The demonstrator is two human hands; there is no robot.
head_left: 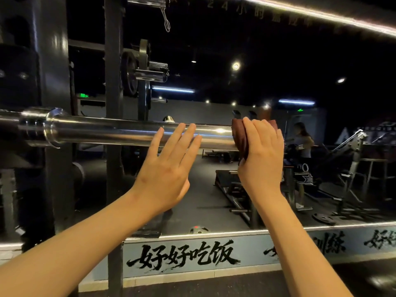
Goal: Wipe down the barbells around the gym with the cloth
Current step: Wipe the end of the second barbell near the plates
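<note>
My right hand (262,155) wraps the brown cloth (241,138) over the barbell sleeve (117,130) tip, three o'clock; my flat-fingered left hand (169,168) steadies it.

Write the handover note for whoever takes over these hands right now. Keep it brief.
Left hand: open, fingers straight across the barbell sleeve; contact unclear.
Right hand: grips the dark red cloth, held against the sleeve's free end.
Done: cannot tell how much is wiped; the sleeve shines.
Left: wipe along the sleeve towards its collar, then the shaft, then the gym's other barbells.
</note>
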